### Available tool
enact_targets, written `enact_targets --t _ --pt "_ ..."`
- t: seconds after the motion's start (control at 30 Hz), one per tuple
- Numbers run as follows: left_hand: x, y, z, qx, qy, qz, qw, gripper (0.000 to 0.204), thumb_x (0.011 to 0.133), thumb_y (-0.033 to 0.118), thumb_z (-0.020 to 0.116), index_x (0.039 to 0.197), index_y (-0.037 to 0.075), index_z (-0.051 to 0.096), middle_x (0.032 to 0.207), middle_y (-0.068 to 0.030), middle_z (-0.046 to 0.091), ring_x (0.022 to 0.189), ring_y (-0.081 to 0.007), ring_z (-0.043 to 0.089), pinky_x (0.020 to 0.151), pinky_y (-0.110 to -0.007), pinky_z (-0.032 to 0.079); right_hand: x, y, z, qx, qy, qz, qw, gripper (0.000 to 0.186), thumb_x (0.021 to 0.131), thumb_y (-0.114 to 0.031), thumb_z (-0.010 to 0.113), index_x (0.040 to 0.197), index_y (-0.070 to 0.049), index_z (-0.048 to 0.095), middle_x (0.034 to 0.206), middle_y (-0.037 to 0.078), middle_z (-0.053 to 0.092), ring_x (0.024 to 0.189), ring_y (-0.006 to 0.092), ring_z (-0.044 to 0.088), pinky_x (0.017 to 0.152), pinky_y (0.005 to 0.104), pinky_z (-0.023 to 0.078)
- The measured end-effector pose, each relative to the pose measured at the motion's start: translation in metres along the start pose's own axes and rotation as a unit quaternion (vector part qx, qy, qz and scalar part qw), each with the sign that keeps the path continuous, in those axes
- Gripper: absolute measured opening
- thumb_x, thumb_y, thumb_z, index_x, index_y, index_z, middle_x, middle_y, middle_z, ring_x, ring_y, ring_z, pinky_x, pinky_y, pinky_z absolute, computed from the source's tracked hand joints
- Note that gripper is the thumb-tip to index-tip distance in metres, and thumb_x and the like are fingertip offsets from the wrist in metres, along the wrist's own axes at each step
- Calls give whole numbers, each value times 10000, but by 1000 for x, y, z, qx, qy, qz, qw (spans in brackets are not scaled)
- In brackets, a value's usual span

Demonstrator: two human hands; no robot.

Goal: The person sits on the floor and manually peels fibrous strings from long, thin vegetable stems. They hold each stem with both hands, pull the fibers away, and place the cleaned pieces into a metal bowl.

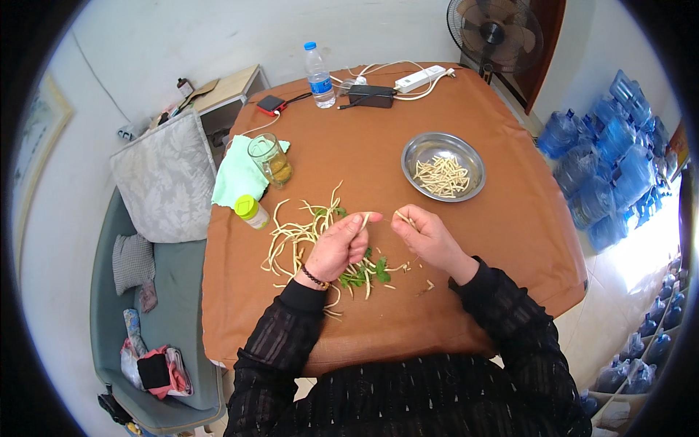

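My left hand (pixel 338 249) is closed on a pale bean strand (pixel 366 221) above a loose pile of long pale beans (pixel 291 234) mixed with green leaves (pixel 380 271). To its right my right hand (pixel 429 240) pinches a short pale bean piece (pixel 406 218); the two hands are slightly apart. A few short bits lie on the brown-covered table (pixel 510 233) below. Farther back and to the right, a steel bowl (pixel 473 160) holds several cut pieces (pixel 441 175).
Left of the pile are a green-lidded jar (pixel 251 211), a glass mug (pixel 268 153) and mint cloth (pixel 230 175). A water bottle (pixel 318 76), adapter (pixel 371 97) and power strip (pixel 420 79) line the back. A sofa (pixel 175 313) stands left; blue jugs (pixel 611 167) and a fan (pixel 492 33) right.
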State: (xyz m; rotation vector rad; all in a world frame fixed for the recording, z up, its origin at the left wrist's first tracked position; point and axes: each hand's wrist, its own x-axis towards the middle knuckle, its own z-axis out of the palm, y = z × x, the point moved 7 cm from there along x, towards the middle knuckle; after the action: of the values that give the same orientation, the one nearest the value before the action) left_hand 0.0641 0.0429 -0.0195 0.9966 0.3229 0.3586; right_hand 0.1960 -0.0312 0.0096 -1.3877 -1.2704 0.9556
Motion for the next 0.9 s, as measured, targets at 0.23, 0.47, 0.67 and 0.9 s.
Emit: enact_targets --t 0.23,0.47,0.67,0.9 --pt "-7 -6 12 166 28 -42 985 548 1030 457 264 1345 34 413 664 55 339 544 -43 272 477 -187 254 1 9 24 51 -24 -47 997 191 920 -172 603 974 11 616 807 15 570 754 56 499 666 232 435" --pt "-2 1 -6 121 71 28 990 479 1030 408 312 1205 20 531 800 7 565 646 -61 466 575 -200 391 3 9 1 -23 49 -38 998 203 923 -188 594 899 13 600 671 -16 510 636 56 432 549 255 381" --pt "-4 0 -2 226 99 75 966 175 937 103 588 1096 32 600 855 18 636 723 -33 548 643 -170 440 4 10 -1 -35 57 -32 997 234 923 -208 591 862 19 582 636 12 483 621 63 417 534 270 373" --pt "-3 -2 -4 308 133 98 937 150 932 78 587 1065 10 604 830 20 637 749 -37 575 663 -177 459 3 10 -1 -56 64 -39 996 220 935 -207 585 853 -3 582 645 -36 458 631 44 406 539 249 366"
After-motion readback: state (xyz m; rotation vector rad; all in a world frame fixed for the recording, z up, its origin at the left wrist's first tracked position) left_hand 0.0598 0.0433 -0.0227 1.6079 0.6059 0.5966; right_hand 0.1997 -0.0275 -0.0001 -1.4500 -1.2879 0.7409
